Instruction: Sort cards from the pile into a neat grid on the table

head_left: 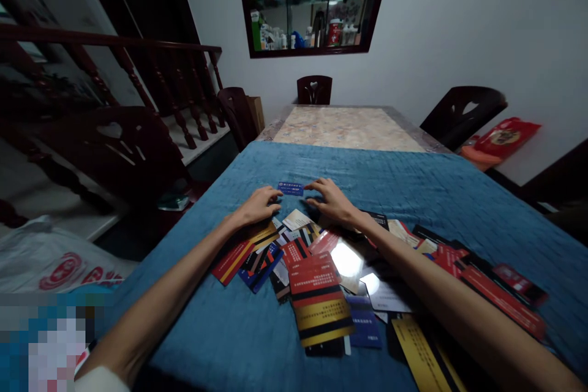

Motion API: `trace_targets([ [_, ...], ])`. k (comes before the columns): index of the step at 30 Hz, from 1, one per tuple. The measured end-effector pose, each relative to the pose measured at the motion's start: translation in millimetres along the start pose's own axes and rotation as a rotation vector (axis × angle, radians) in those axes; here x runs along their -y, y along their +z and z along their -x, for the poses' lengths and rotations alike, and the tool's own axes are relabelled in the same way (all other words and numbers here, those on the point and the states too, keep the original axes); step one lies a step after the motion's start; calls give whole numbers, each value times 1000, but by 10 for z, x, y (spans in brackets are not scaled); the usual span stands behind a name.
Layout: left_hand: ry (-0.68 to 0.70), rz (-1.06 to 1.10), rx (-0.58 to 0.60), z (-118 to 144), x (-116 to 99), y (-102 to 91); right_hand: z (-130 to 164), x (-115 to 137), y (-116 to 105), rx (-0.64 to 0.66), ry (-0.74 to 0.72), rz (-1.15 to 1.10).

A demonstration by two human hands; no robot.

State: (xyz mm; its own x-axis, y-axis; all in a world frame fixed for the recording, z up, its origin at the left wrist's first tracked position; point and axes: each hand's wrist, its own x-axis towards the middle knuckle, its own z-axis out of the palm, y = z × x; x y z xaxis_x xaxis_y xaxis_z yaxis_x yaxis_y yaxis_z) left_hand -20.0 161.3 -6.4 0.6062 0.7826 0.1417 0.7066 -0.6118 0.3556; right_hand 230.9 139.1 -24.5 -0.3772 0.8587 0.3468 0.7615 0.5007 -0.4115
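A small blue card [291,188] lies flat on the blue cloth [413,184], beyond a spread of cards. My left hand [260,203] touches its left end with the fingertips. My right hand [331,201] reaches toward its right end, fingers spread, palm down. Neither hand lifts it. Under and behind my forearms lies a loose heap of several cards [316,282] in red, black, yellow, white and blue, overlapping each other. More red and black cards [500,291] trail off to the right.
The blue cloth covers the near part of a marble-topped table [344,125]. Dark wooden chairs [462,111] stand around it. A stair railing [151,73] runs on the left. A wall cabinet [312,0] holds bottles. A white plastic bag [50,257] lies lower left.
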Motion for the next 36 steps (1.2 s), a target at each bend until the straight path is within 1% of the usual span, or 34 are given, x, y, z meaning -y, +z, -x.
trace_targets([
  [3,32,18,25,54,-185,3,148,67,-111,34,-31,-24],
  [6,77,6,40,135,-431,-5,330,149,-232,77,-67,-47],
  [7,101,-1,66,168,-517,-10,395,177,-273,91,-79,-56],
  [10,186,-20,116,279,-755,-20,578,258,-382,189,-167,-94],
  [12,235,-33,166,354,-876,-15,682,310,-439,210,-207,-112],
  [15,302,-34,220,444,-992,14,797,391,-499,221,-220,-127],
  [18,315,-42,238,481,-1042,55,869,478,-534,219,-227,-146],
  [21,281,-51,231,467,-1044,95,915,558,-554,228,-242,-151],
  [24,261,-37,202,440,-1022,129,951,623,-560,274,-269,-144],
  [27,261,-22,149,433,-1001,161,980,673,-554,335,-290,-89],
  [30,289,0,116,445,-996,195,999,695,-541,369,-289,-17],
  [36,318,-13,89,457,-1019,269,1012,645,-509,363,-278,58],
])
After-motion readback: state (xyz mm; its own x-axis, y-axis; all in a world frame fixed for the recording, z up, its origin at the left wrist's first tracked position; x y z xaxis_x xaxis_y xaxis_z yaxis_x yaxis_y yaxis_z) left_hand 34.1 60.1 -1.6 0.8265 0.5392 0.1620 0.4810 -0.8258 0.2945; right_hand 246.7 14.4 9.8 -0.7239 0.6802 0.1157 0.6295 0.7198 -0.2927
